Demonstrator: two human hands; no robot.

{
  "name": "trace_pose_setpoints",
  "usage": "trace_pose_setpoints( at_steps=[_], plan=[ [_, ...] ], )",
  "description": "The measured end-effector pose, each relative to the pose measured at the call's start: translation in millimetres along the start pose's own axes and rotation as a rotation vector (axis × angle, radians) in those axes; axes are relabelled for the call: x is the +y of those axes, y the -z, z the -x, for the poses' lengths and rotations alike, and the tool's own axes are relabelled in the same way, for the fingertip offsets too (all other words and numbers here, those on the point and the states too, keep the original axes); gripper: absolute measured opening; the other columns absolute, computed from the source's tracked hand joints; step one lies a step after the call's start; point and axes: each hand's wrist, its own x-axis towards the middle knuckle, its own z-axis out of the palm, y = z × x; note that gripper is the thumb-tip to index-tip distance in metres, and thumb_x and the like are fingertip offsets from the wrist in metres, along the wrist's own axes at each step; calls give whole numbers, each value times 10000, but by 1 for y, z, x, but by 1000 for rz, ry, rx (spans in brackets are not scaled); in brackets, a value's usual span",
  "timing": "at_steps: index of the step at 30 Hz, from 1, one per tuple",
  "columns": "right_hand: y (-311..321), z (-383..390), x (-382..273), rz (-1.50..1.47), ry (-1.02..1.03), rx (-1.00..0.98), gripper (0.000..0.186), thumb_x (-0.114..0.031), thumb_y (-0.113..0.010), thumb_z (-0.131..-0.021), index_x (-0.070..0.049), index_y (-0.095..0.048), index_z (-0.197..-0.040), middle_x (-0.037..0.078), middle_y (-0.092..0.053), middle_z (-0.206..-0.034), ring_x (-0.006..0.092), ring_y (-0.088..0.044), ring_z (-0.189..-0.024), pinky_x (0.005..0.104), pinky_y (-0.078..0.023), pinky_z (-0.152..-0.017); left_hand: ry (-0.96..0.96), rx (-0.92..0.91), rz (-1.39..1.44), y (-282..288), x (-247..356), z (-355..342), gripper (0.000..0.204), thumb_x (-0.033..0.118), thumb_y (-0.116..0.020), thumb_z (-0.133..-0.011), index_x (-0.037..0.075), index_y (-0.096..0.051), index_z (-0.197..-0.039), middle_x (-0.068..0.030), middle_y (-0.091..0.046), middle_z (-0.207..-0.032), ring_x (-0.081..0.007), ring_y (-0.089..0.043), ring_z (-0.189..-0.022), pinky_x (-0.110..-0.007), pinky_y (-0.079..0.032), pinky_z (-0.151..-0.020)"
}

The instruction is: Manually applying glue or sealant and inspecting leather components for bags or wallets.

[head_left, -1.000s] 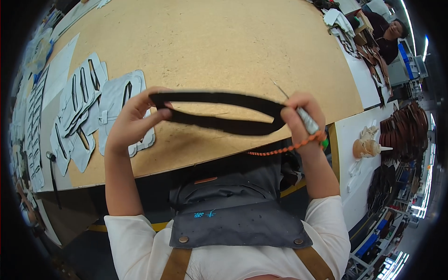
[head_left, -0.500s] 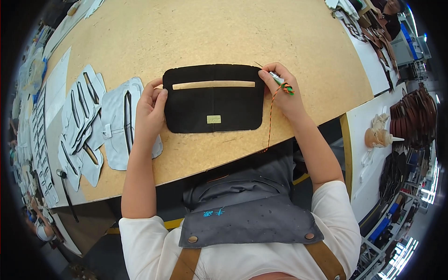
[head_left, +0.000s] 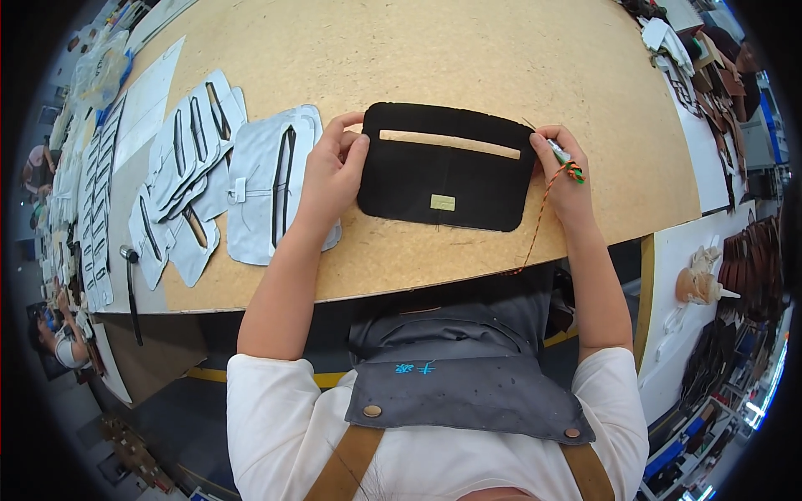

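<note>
A black rounded rectangular panel [head_left: 405, 184], with a long slot near its upper edge and a small pale-gold label [head_left: 443, 202] low in the middle, is between my hands over the table. My left hand [head_left: 336, 171] is closed on its left edge, thumb in front. At the upper right corner, my right hand [head_left: 568, 171] pinches the panel and also holds a slim pen-like tool [head_left: 558, 151] with a thin pointed tip. An orange-and-black cord [head_left: 539, 221] is knotted round the tool's green end and hangs down to the table edge.
Light grey slotted pieces lie left of my left arm, some in a pile [head_left: 188, 154], one stack [head_left: 257, 192] nearer. A black-handled tool [head_left: 132, 292] overhangs the table's front edge. On the right, a side surface bears a squeeze bottle [head_left: 700, 286] and brown strips [head_left: 752, 259].
The whole view has turned and shifted, so the table and panel appear farther right and rotated clockwise. Both hands keep the same grip on the panel.
</note>
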Motion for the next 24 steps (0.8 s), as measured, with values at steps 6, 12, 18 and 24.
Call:
trace_pose_setpoints(
  at_steps=[6,12,18,24],
  plan=[
    [0,-2,8,10,66,10,114,-161,-575,-895,-49,-573,-876,-28,-506,-625,46,-469,-525,200,-365,-469,26,-90,6,6,2,0,252,88,-490,-919,17,-489,-1160,-26,-605,-860,-54,-554,-816,-193,-432,-704],
    [0,2,3,-17,71,5,111,-156,-572,-897,-47,-573,-874,-32,-497,-622,42,-459,-531,199,-360,-472,84,-169,339,8,9,0,168,106,-521,-903,53,-505,-1061,-43,-595,-987,-99,-561,-945,-231,-445,-842],
    [2,2,5,0,110,1,104,-147,-567,-897,-46,-572,-872,-32,-495,-623,39,-461,-527,198,-361,-470,87,-211,400,6,7,-1,176,84,-570,-871,33,-502,-1024,-53,-598,-965,-101,-554,-929,-242,-424,-873],
    [3,2,2,-36,77,-3,98,-140,-567,-895,-45,-572,-870,-31,-495,-625,38,-474,-534,196,-376,-475,-51,-152,226,0,5,2,198,45,-553,-877,28,-471,-1056,-47,-551,-959,-90,-527,-911,-224,-422,-840]
  ],
)
